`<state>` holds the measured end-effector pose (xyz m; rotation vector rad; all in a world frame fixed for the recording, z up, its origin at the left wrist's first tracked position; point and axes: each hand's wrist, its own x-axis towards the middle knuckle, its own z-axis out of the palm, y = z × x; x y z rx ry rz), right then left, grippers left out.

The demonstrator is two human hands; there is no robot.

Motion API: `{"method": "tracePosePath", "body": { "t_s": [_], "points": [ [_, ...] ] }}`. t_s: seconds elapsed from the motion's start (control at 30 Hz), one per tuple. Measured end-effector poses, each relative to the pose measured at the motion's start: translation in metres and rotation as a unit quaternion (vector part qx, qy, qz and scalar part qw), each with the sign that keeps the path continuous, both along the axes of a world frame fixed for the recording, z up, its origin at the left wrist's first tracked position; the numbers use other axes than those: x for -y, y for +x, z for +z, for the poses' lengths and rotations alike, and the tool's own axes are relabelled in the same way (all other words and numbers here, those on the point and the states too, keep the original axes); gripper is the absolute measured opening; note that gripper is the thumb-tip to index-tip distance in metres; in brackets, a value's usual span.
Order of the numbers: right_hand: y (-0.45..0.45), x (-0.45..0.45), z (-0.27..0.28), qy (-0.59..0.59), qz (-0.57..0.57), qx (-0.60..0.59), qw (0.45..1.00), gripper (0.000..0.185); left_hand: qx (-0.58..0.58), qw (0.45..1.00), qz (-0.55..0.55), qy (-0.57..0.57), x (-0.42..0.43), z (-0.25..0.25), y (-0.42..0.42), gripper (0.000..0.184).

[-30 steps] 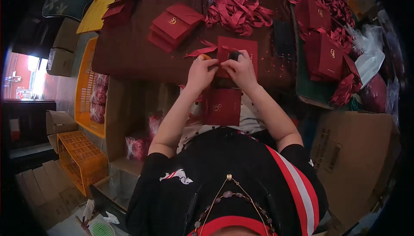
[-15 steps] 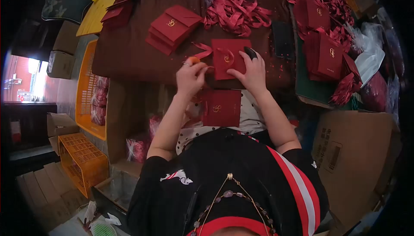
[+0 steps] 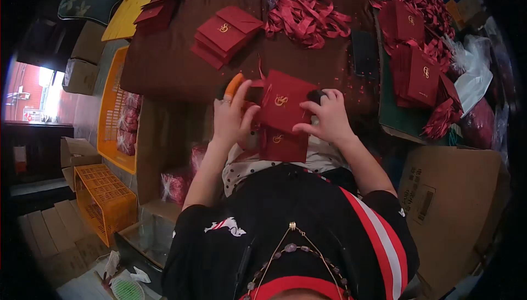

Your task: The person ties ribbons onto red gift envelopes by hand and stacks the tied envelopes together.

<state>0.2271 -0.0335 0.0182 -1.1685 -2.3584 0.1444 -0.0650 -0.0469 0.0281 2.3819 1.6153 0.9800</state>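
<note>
The red paper bag [image 3: 281, 98] had just come nearer to the person, so the work stood, I judged, between the surface [image 3: 164, 75] and the lap [image 3: 319, 149]. Half a second before, it lay on the surface; now it was tilted and overlapped, in the view, a second red bag [image 3: 285, 149]. The left hand [image 3: 229, 114] had opened, fingers apart beside it, holding nothing visible. The right hand [image 3: 330, 118] had parted fingers at its right edge; whether they gripped, I could not tell.
</note>
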Motion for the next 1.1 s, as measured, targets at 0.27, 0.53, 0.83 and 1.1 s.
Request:
{"method": "tracePosePath", "body": {
  "t_s": [0.27,0.53,0.83,1.1],
  "points": [
    [0.019,-0.046,-0.005,0.042,-0.090,-0.096,0.990,0.017,-0.176,0.974,-0.102,-0.104,0.035,-0.052,0.034,0.076],
    [0.010,-0.142,-0.024,0.101,-0.138,-0.001,0.985,0.028,-0.223,0.960,0.076,-0.149,0.057,-0.038,0.026,0.053],
    [0.003,-0.112,-0.022,0.077,-0.125,-0.058,0.988,0.009,-0.169,0.976,0.121,-0.067,-0.050,0.036,-0.005,0.031],
    [0.020,-0.040,-0.006,0.010,-0.111,-0.169,0.979,0.008,-0.288,0.919,-0.105,-0.248,-0.011,0.001,-0.004,0.099]
  ]
}}
